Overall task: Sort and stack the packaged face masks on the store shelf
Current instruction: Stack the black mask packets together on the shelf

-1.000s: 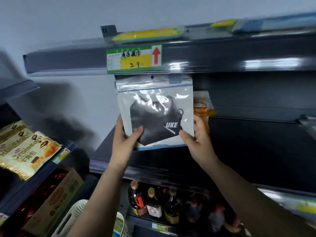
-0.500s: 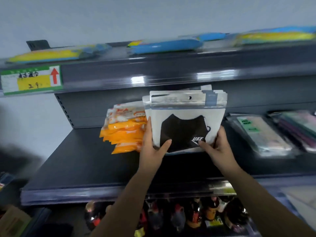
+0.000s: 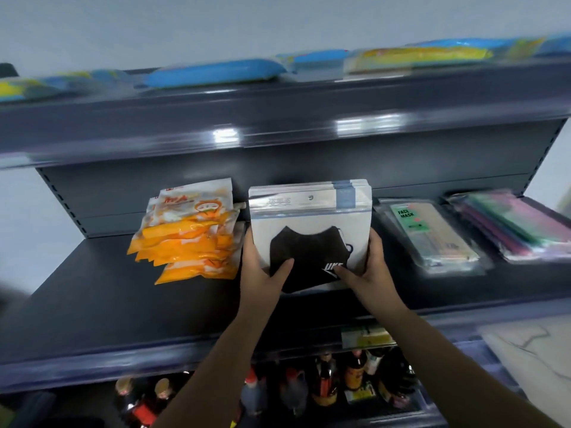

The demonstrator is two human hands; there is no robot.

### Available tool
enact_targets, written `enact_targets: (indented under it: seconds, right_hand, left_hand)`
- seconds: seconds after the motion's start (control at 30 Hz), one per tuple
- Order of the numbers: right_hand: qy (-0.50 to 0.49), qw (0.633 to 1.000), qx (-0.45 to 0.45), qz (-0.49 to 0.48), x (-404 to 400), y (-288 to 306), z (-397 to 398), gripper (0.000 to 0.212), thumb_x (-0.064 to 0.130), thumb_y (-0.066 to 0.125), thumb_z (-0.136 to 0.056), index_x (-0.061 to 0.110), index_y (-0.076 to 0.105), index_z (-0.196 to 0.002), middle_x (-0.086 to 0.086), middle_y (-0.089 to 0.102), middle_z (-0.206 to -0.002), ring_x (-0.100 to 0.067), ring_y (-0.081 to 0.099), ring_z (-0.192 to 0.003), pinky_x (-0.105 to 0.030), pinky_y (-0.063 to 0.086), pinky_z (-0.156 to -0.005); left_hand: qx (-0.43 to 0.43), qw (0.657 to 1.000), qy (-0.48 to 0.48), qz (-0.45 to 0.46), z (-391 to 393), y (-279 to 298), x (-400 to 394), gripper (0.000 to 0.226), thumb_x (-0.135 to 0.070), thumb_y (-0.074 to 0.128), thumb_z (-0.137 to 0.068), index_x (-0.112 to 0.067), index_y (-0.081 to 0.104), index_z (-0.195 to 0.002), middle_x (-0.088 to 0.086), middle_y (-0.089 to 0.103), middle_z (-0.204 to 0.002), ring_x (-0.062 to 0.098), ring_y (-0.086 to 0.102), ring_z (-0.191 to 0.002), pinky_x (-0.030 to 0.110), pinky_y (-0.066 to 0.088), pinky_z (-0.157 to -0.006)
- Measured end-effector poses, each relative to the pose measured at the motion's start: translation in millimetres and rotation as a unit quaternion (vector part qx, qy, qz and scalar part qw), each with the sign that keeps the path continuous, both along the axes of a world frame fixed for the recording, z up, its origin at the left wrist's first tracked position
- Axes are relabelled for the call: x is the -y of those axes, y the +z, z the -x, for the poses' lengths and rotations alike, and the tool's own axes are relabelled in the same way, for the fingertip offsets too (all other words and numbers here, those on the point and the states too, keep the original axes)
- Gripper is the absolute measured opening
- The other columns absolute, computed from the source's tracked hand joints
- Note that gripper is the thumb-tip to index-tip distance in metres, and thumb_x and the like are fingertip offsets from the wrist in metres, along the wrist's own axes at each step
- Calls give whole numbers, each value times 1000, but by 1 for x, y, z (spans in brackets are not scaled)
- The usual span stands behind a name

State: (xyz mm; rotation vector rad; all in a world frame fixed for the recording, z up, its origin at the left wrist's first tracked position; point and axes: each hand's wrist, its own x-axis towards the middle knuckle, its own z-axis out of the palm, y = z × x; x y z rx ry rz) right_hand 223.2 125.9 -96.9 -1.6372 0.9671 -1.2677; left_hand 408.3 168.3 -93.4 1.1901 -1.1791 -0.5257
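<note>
A stack of clear packets with a black face mask [image 3: 309,239] sits at the middle of the dark shelf [image 3: 102,304], its lower edge tipped toward me. My left hand [image 3: 262,273] grips its left lower edge, thumb on the front. My right hand [image 3: 367,270] grips the right lower edge the same way. To the left lies a loose heap of orange mask packets [image 3: 188,239]. To the right lie a stack of packets labelled FACE MASK [image 3: 432,236] and a stack of multicoloured packets [image 3: 519,230].
The upper shelf [image 3: 278,118] hangs close above, carrying blue and yellow packets [image 3: 216,75]. Below the shelf edge stand several sauce bottles [image 3: 324,384]. A price tag [image 3: 364,335] sits on the shelf's front lip. Bare shelf lies at the front left.
The view has swung right and closer. The black mask stack has come down from the upper left onto the middle shelf beside the orange packets, both hands still on it.
</note>
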Motion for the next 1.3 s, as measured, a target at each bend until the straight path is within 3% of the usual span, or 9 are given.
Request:
enact_targets:
  seconds: [0.17, 0.3, 0.47, 0.6, 0.7, 0.93, 1.07, 1.17, 1.3]
  right_hand:
    - [16, 1000, -9, -11, 6, -3, -1, 84, -9, 70, -74, 33, 26, -132, 25, 49, -119, 22, 49, -105, -3, 43, -84]
    - [34, 999, -31, -24, 9, -12, -1, 91, -6, 74, -72, 36, 23, -133, 25, 47, -124, 14, 47, -116, -12, 44, -95]
    - [18, 999, -32, -34, 15, -7, -4, 88, -1, 75, -73, 31, 25, -138, 26, 52, -117, 15, 51, -108, -10, 45, -87]
    - [6, 998, -43, -46, 28, -3, -2, 79, -2, 76, -70, 29, 35, -129, 18, 59, -111, 7, 58, -101, -12, 46, -85]
    - [-20, 994, -65, -80, 43, 1, -5, 60, 4, 79, -66, 19, 44, -112, 5, 61, -101, -12, 59, -94, -28, 48, -83]
    - [-59, 963, -232, -122, 71, 9, -17, 45, 13, 77, -73, -3, 58, -110, -7, 56, -97, -17, 55, -97, -18, 34, -71]
    - [-63, 947, -287, -130, 77, 5, -20, 67, 26, 78, -72, 2, 43, -124, -15, 54, -124, -27, 52, -117, -24, 38, -83]
    - [-38, 944, -311, -100, 67, 2, -17, 94, 36, 81, -66, 13, 31, -142, -11, 40, -144, -28, 39, -133, -32, 37, -105]
    - [44, 875, -482, -23, 49, 0, -10, 104, 50, 77, -66, 33, 15, -148, -1, 8, -158, -29, 14, -144, -46, 27, -113]
  left_hand:
    - [8, 1000, -10, -18, -3, -4, 0, 84, 7, 73, -70, -28, 31, -133, -15, 50, -124, -12, 48, -116, 6, 40, -93]
    - [34, 998, -1, -49, -2, -15, -5, 77, -6, 72, -64, -39, 35, -124, -23, 49, -122, -18, 45, -113, 4, 37, -95]
    - [54, 998, 20, -34, -2, -8, 0, 79, 11, 71, -71, -25, 34, -130, -26, 46, -119, -25, 42, -109, -3, 35, -88]
    - [95, 994, 22, -55, -10, -6, 14, 72, 1, 76, -69, -17, 43, -131, -10, 57, -119, 1, 52, -114, 16, 42, -92]
    - [93, 988, 21, -121, -13, -1, 28, 64, -5, 78, -70, -15, 48, -125, -2, 62, -115, 14, 56, -109, 23, 43, -84]
    - [153, 943, 41, -293, -20, 1, 65, 61, -29, 74, -78, -7, 46, -128, 8, 59, -123, 26, 53, -116, 25, 36, -82]
    - [197, 925, 32, -324, -24, -10, 72, 76, -41, 70, -78, -14, 35, -139, 10, 51, -136, 28, 48, -124, 40, 41, -103]
    - [317, 902, 30, -290, -19, -10, 57, 87, -57, 63, -74, -27, 24, -146, 2, 33, -151, 27, 35, -136, 47, 34, -109]
    - [487, 829, -17, -275, -11, -13, 40, 83, -59, 60, -78, -36, 20, -147, -6, 11, -158, 23, 11, -145, 43, 20, -116]
